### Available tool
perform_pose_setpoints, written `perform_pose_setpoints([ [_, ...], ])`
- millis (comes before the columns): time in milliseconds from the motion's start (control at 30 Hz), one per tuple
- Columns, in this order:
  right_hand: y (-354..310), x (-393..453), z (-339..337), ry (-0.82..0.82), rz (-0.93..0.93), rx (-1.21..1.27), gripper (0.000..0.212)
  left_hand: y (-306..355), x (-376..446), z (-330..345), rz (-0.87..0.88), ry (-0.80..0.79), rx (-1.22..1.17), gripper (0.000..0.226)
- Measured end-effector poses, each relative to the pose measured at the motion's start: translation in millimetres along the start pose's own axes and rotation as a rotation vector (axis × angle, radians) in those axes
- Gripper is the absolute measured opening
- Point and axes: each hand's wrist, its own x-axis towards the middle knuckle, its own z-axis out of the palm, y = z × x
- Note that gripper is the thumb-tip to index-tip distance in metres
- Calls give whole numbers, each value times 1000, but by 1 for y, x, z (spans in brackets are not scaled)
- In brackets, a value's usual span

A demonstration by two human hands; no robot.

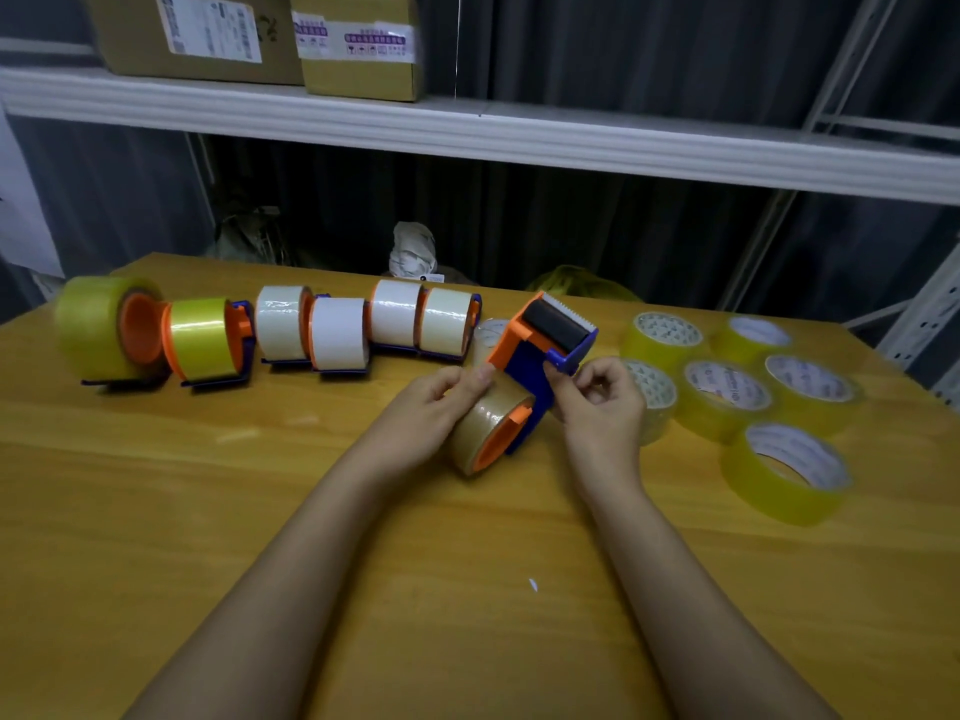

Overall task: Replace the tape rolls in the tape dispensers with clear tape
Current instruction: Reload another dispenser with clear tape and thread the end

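An orange and blue tape dispenser [540, 350] lies tilted at the middle of the wooden table [260, 511], with a clear tape roll [485, 423] seated on its orange hub. My left hand [434, 407] grips that roll from the left, thumb near the dispenser's frame. My right hand [602, 402] pinches the blue edge of the dispenser beside the black roller. To the left stands a row of dispensers: two with yellowish clear rolls [200, 337] and several with white rolls [337, 332].
Several loose clear tape rolls [727, 397] lie flat at the right of the table, one partly behind my right hand. A white roll [491, 330] lies behind the held dispenser. A white shelf [467, 132] with cardboard boxes [358, 44] hangs above the far edge.
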Motion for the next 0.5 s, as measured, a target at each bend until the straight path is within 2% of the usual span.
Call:
perform_pose_setpoints([
  [100, 2, 0, 0, 30, 10, -18, 31, -3, 0, -2, 9, 31, -22, 60],
  [200, 7, 3, -1, 69, 55, -28, 31, -5, -2, -3, -35, -77, -33, 53],
  [267, 9, 4, -1, 77, 87, -36, 30, -8, -3, -4, -41, -84, 14, 60],
  [400, 7, 2, -1, -16, 177, 17, 24, -9, -4, -4, 52, 121, -41, 42],
  [500, 5, 1, -3, 13, 19, -206, 39, -8, -4, -5, 103, 223, -32, 38],
])
